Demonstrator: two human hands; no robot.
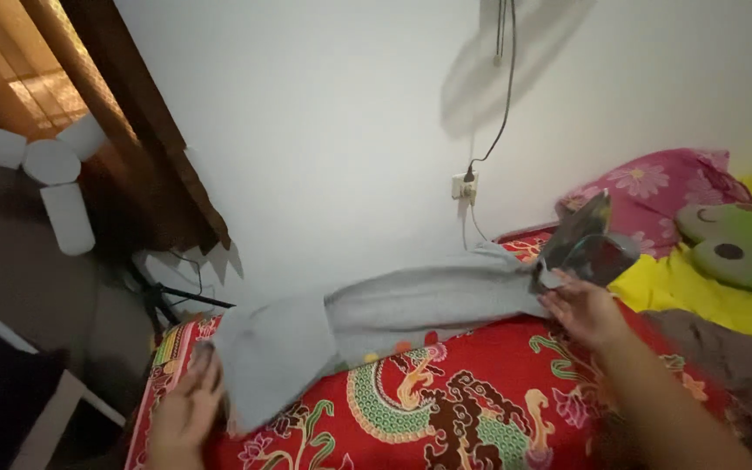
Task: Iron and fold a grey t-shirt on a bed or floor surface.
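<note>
A grey garment [376, 318] lies stretched across a red bed sheet [480, 392] printed with green dragons. My left hand [186, 407] holds the garment's near end at the bed's left edge. My right hand [583, 306] is at the garment's far end and touches a dark clothes iron [589, 244], which stands tilted on its heel there. The iron's cord runs up to a wall socket [466, 185].
A pink flowered pillow [654, 191], a green frog cushion [741, 244] and yellow bedding [698, 292] lie at the right. The white wall [324, 130] is directly behind the bed. A white fan [50, 170] and brown curtain [132, 113] stand at the left.
</note>
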